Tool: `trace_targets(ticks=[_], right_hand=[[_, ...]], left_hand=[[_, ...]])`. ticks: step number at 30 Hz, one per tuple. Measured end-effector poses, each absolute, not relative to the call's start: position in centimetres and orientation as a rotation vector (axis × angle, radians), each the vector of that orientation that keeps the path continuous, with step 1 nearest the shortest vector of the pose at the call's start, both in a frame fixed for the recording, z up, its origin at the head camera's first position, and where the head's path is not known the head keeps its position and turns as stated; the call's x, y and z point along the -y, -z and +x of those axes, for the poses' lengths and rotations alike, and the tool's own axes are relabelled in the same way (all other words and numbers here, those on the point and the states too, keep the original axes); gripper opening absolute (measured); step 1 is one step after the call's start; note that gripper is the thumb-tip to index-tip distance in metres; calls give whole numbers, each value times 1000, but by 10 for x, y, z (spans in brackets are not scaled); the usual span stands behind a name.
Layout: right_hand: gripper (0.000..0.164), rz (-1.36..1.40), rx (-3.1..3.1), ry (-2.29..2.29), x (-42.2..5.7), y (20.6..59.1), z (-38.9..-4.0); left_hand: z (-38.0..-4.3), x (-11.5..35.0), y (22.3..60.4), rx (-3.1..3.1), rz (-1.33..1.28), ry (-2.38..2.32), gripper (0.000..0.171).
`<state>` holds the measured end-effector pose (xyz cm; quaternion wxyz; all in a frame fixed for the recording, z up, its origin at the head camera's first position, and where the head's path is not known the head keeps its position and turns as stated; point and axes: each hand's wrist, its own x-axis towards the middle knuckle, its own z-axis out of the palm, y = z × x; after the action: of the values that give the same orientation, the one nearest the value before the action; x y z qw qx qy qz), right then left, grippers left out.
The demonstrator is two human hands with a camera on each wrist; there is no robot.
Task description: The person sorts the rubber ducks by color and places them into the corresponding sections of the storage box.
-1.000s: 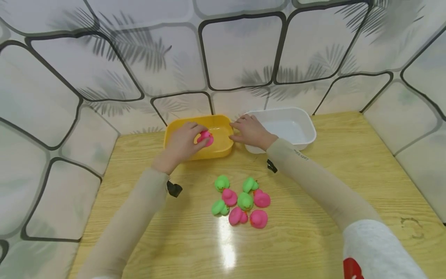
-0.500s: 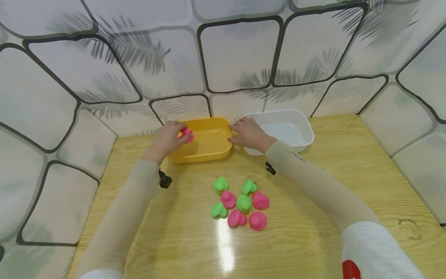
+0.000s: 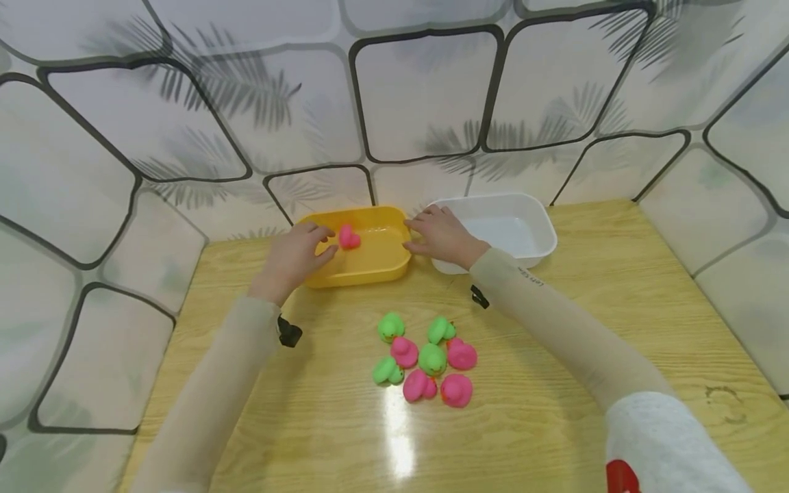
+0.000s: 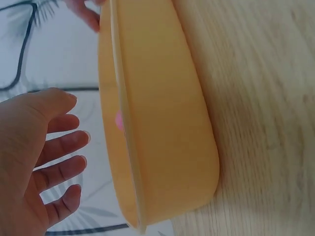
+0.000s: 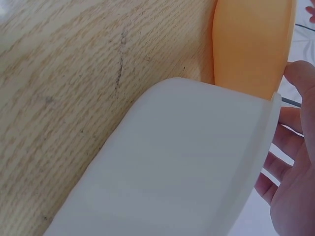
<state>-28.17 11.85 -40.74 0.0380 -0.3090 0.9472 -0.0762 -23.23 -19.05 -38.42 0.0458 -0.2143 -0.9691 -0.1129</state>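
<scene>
In the head view my left hand (image 3: 292, 255) hovers over the left end of a yellow plastic bin (image 3: 370, 277), its fingers spread and loosely bent with nothing between them. Inside the bin lies a pink rubber duck (image 3: 348, 237), just right of those fingertips. Only a sliver of the duck (image 4: 119, 120) shows past the rim in the left wrist view. My right hand (image 3: 445, 236) reaches over the left end of a white bin (image 3: 536, 255); its thumb and fingertips touch the yellow bin's right end. The right wrist view shows the thumb (image 5: 299, 76) against the yellow rim.
On the wooden table (image 3: 524, 424), nearer the body, sits a loose group of green rubber ducks (image 3: 433, 359) and pink rubber ducks (image 3: 457, 390). A patterned wall covering (image 3: 425, 96) stands right behind both bins.
The left hand moved left within the yellow bin while holding the pink duck, then let it go. The duck now lies in the bin. The right hand has stayed in place.
</scene>
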Motion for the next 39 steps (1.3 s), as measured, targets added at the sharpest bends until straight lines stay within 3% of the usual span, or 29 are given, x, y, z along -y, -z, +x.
trace_targets(ticks=[8, 31, 39], right_hand=[[59, -947, -2910, 235, -122, 408, -284], [57, -950, -2911, 269, -118, 402, -280], [57, -932, -2889, 279, -118, 402, -275]], left_hand=[[-210, 173, 385, 2856, -823, 301, 28], [-130, 133, 411, 2732, -1383, 453, 38], [-121, 118, 418, 2729, -1489, 360, 28]])
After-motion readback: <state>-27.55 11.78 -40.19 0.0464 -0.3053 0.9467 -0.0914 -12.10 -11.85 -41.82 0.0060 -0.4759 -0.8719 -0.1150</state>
